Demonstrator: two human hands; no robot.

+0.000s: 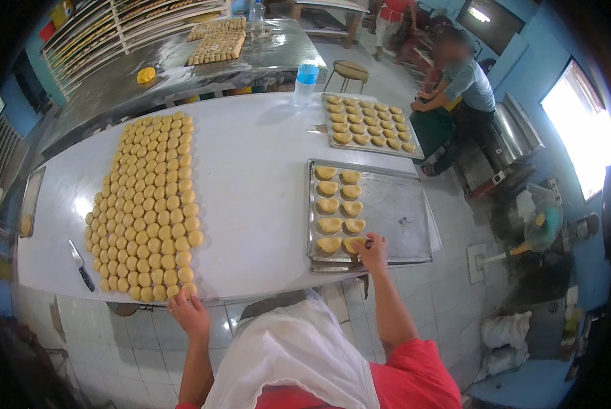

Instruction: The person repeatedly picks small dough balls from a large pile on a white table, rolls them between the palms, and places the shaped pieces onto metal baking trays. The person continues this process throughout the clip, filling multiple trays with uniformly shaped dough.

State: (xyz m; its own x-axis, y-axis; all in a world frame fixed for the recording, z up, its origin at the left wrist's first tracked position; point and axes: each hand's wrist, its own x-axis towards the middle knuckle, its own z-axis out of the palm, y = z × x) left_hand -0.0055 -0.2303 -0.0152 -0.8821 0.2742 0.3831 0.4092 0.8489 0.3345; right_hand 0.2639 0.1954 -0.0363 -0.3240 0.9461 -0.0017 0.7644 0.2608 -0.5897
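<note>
My left hand (189, 313) is at the table's front edge, its fingertips around a round dough ball (189, 289) at the near right corner of a large block of dough balls (147, 204). These yellowish balls lie in close rows. On the right, my right hand (374, 254) has its fingers on a folded half-moon dough piece (353, 243), partly hidden by the fingers. That piece lies at the near end of the second column on a metal baking tray (395, 214). Several similar half-moon pieces (328, 206) form two columns along the tray's left side.
Beyond lies another tray (331, 134) filled with half-moon pieces, near a water bottle (305, 86). A knife (82, 267) rests at the left; a narrow metal pan (32, 197) is at the far left edge. A person (461, 92) bends beyond the table's right side, near a stool (350, 70).
</note>
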